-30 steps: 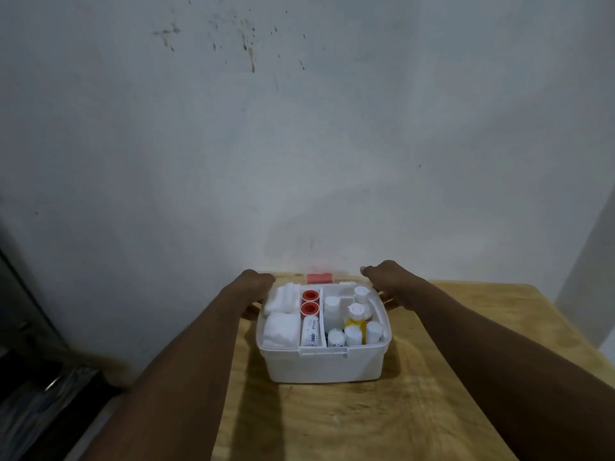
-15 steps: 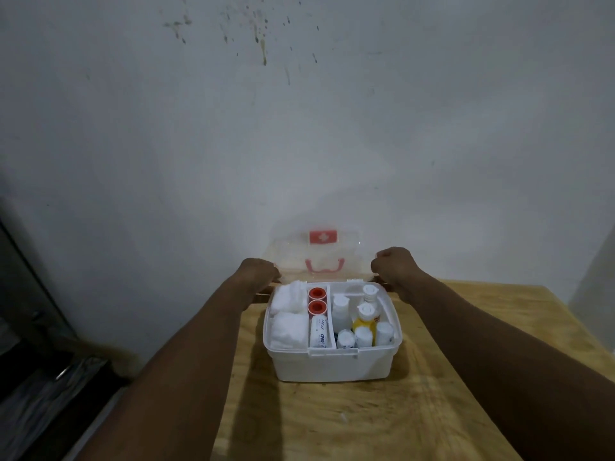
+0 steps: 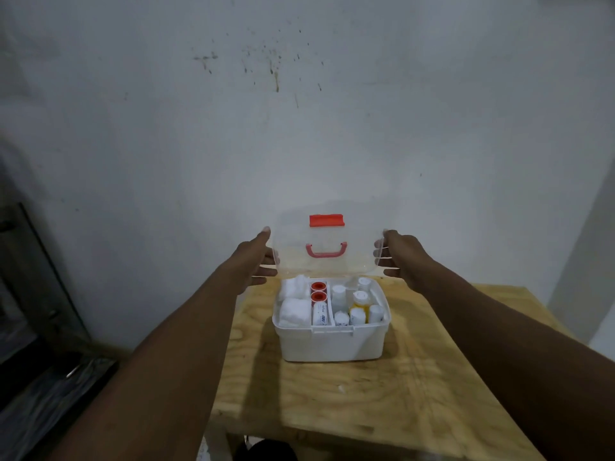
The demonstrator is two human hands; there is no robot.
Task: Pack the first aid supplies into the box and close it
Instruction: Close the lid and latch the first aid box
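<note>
Each grip, left hand (image 3: 254,262) and right hand (image 3: 397,257), clamps the clear lid (image 3: 327,239); fingers (image 3: 379,252) blur behind it.

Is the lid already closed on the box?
No: the left hand and right hand hold the clear lid raised above the open box.

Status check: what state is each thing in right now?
White box: open, upright on the table.
Clear lid: stands upright over the rear rim, not closed.
Red latch: at the lid's top edge, unfastened.
Supplies: packed inside the box.
Left hand: grips the lid's left edge.
Right hand: grips the lid's right edge.
</note>
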